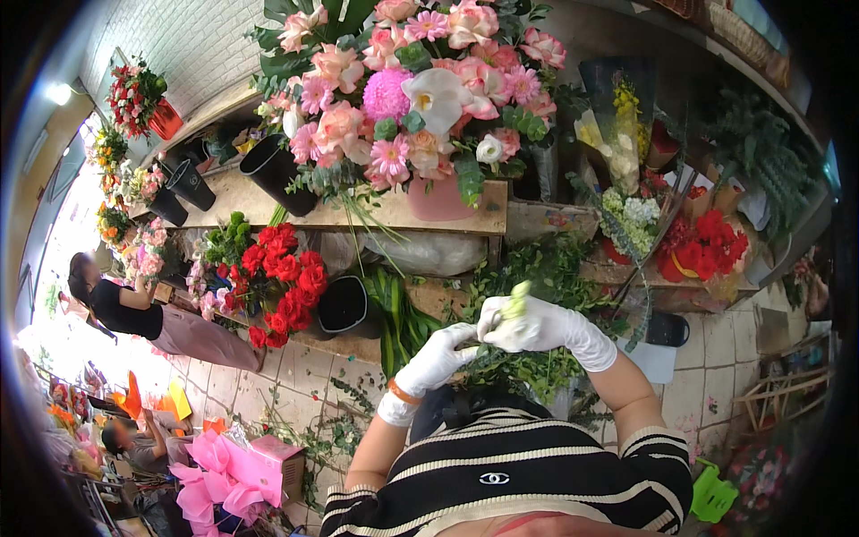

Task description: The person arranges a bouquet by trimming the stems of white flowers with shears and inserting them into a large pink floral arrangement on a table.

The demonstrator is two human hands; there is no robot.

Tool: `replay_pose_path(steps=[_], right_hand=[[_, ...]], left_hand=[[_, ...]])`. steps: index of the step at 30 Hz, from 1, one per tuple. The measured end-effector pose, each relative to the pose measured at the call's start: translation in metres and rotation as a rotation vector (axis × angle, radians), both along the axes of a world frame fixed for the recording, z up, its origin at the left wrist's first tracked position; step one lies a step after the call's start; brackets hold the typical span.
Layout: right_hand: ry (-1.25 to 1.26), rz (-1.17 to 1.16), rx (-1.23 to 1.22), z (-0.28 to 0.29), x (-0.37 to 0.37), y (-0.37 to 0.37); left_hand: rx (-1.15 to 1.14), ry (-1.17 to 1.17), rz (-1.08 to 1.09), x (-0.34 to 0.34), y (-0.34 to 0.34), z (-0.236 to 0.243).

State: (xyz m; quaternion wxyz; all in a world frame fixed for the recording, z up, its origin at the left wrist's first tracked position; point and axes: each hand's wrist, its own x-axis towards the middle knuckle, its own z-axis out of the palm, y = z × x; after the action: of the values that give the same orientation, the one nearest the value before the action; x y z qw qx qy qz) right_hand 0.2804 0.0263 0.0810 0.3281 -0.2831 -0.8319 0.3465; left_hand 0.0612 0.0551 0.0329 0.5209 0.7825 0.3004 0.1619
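Both my hands wear white gloves and meet in front of my body. My right hand [541, 326] is closed round a pale green-white flower bud [516, 300], which sticks up past the fingers. Close beside it, my left hand [436, 360] is pinched shut at the level of the right fingers; what it grips is too small to make out. Under the hands spreads a heap of leafy green stems [537, 277]. Beyond stands a large arrangement of pink roses, gerberas and a white orchid [436, 98] in a pink pot [440, 200] on a wooden bench [488, 215].
Red roses [282, 277] and a black bucket [344, 306] stand left of my hands. Red flowers [711, 246] lie at the right. A person in a black top [125, 309] stands far left; another sits below, near pink wrapping [219, 470]. A green plastic stool [713, 492] is lower right.
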Motion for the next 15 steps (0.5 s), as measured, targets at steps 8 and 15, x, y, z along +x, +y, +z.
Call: replay_pose_path(steps=[8, 15], right_hand=[[0.207, -0.675, 0.672, 0.169, 0.06, -0.013], [0.148, -0.679, 0.602, 0.232, 0.058, 0.067]], left_hand=[[-0.11, -0.335, 0.814, -0.079, 0.035, -0.016], [-0.194, -0.263, 1.053, -0.171, 0.062, -0.06]])
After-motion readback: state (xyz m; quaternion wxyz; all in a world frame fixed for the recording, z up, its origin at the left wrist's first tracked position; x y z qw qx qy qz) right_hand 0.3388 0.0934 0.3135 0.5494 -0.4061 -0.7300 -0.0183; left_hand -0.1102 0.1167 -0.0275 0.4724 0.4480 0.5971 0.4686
